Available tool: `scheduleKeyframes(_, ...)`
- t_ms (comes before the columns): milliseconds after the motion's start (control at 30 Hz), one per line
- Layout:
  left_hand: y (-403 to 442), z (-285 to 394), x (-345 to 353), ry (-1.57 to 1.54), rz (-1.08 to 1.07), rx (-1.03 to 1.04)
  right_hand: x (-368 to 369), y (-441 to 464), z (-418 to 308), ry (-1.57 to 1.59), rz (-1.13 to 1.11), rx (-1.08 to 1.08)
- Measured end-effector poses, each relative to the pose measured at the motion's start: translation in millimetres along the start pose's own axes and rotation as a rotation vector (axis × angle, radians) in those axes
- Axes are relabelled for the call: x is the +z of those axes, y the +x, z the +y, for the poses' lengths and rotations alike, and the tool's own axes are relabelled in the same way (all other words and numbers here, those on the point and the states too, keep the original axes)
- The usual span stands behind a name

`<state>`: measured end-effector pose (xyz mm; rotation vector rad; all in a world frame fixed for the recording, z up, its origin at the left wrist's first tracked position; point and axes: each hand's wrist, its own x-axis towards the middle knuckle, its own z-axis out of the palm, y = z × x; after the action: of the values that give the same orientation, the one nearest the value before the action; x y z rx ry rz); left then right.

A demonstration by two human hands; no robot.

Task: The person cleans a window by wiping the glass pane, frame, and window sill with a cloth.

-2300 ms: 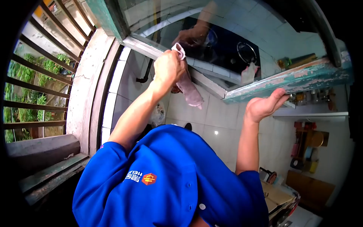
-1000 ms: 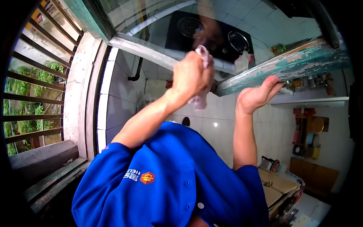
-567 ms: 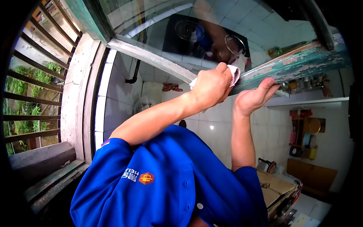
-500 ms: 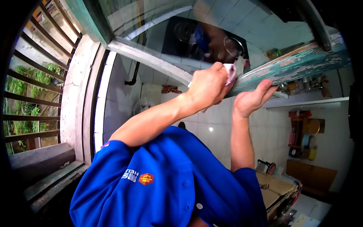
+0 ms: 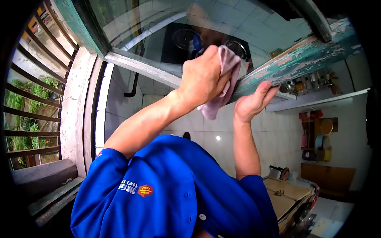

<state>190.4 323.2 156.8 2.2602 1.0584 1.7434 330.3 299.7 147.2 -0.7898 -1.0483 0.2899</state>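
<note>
My left hand (image 5: 201, 77) is closed round a folded pink cloth (image 5: 229, 63), raised against the lower part of a glass pane (image 5: 222, 29). Part of the cloth hangs below the fist. The pane sits in a wooden frame with peeling green paint (image 5: 303, 59). My right hand (image 5: 254, 102) is at the frame's lower edge, palm partly showing, fingers extended and touching its underside. The fingertips are partly hidden by the frame.
Behind the glass is a black stove (image 5: 168, 43). Window bars (image 5: 37, 119) and a worn sill (image 5: 75, 107) stand at the left. To the right are a shelf (image 5: 321, 101), hanging kitchen items (image 5: 326, 126) and a cardboard box (image 5: 287, 188). Tiled floor (image 5: 218, 146) lies below.
From the frame's corner, my left hand has moved left and up with the cloth, more of which now shows. My right hand stays at the frame while the view has shifted slightly.
</note>
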Motion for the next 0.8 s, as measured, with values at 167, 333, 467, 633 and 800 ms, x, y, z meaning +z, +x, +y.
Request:
scheduleKeyframes(167, -16.3, -9.4, 1.5, 0.036, -0.261, -0.08, 2.4, 5.2, 0.9, 0.042, -0.019, 0.044)
scheduleKeyframes(333, 29.0, 11.8, -15.6, -0.104, 0.071, 0.07, 0.0, -1.5, 4.3, 0.049, 0.013, -0.005)
scheduleKeyframes(467, -15.5, -3.7, 8.6, 0.045, -0.234, 0.104, -2.1, 1.0, 4.9, 0.055, -0.007, -0.018)
scheduleKeyframes(633, 10.2, 3.2, -10.6, -0.204, -0.056, -0.038, -4.1, -0.2, 11.6, 0.051, -0.007, -0.019)
scheduleKeyframes(800, 74.1, 31.8, -19.1, -0.348, 0.303, 0.06, 1.6, -5.0, -0.4, 0.051, 0.009, 0.022)
